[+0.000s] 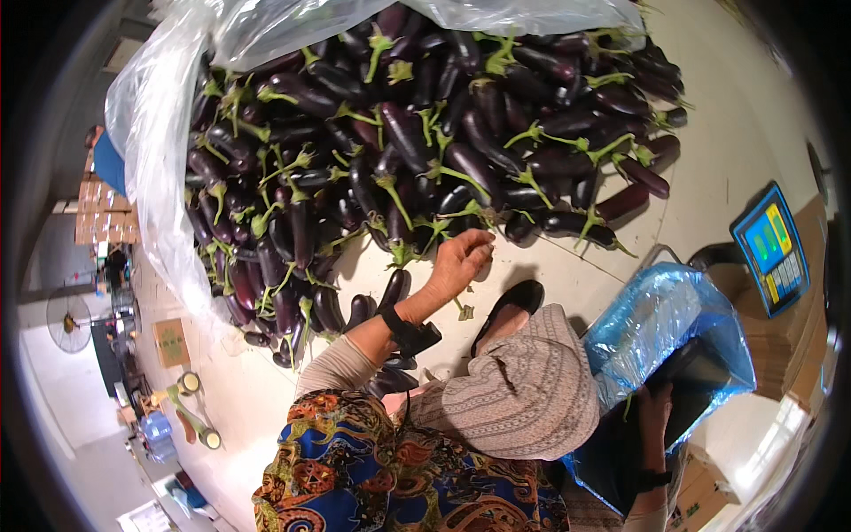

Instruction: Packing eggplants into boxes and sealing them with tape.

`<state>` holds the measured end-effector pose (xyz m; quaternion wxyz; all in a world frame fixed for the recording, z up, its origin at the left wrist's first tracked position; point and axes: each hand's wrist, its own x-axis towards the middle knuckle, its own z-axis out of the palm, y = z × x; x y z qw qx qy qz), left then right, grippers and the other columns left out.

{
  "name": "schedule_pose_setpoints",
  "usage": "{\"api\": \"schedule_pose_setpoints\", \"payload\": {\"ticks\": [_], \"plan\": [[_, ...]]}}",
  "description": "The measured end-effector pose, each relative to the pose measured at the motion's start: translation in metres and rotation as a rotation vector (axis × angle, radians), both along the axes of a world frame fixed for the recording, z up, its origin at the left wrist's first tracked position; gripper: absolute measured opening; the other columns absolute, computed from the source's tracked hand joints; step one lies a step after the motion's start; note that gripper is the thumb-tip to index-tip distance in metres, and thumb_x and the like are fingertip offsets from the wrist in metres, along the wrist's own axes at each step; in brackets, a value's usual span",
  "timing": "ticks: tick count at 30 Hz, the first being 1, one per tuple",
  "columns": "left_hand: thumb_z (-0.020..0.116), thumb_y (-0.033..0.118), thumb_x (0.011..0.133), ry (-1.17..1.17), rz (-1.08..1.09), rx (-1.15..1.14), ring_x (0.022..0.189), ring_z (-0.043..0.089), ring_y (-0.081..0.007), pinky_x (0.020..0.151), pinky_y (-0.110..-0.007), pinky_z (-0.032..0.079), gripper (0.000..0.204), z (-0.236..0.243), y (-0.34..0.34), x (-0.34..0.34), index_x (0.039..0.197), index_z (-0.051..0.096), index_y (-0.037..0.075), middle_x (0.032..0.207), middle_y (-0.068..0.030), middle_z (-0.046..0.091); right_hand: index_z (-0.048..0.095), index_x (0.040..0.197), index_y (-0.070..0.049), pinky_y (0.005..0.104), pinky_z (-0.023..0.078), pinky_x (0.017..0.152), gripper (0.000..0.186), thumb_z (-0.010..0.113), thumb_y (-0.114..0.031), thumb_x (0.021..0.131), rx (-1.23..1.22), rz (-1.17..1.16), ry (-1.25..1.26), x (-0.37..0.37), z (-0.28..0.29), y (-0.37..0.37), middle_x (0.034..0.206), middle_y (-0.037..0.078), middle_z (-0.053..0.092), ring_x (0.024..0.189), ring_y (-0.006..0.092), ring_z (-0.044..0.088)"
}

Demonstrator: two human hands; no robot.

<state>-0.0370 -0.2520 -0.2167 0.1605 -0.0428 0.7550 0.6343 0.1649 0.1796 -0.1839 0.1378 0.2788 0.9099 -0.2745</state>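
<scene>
A large heap of dark purple eggplants with green stems covers the floor ahead of me. At its near edge is my left hand, fingers curled in beside the stems; whatever they may hold is hidden. My right hand reaches down into a blue plastic bag on the right. Dark shadow in the bag hides most of its fingers, and a thin green stem shows just left of it. Several loose eggplants lie beneath my left forearm.
Clear plastic sheeting drapes the heap's far and left edges. A blue-framed digital scale display stands at right beside cardboard boxes. My shoe is near the heap. At left are a carton, a wheeled item and a fan.
</scene>
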Motion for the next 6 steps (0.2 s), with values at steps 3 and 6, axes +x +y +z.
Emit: {"api": "schedule_pose_setpoints", "payload": {"ticks": [3,6], "plan": [[0.051,0.01,0.097,0.018,0.05,-0.028,0.08,0.06,-0.0101,0.073,-0.025,0.05,0.023,0.025,-0.032,-0.001,0.115,0.06,-0.001,0.09,-0.0029,0.064,0.049,0.116,0.001,0.0484,0.045,0.086,0.05,0.067,-0.028,0.08,-0.021,-0.023,-0.067,-0.009,0.005,0.0,0.104,0.027,0.062,0.098,0.0445,0.059],[0.055,0.014,0.096,0.03,0.086,-0.059,0.083,0.06,-0.0101,0.075,-0.024,0.05,0.025,0.043,-0.057,0.012,0.116,0.06,0.002,0.091,-0.0038,0.065,0.049,0.125,-0.001,0.0462,0.043,0.094,0.056,0.066,-0.032,0.082,-0.06,-0.13,-0.171,-0.02,0.021,-0.006,0.117,0.023,0.062,0.111,0.0394,0.058]]}}
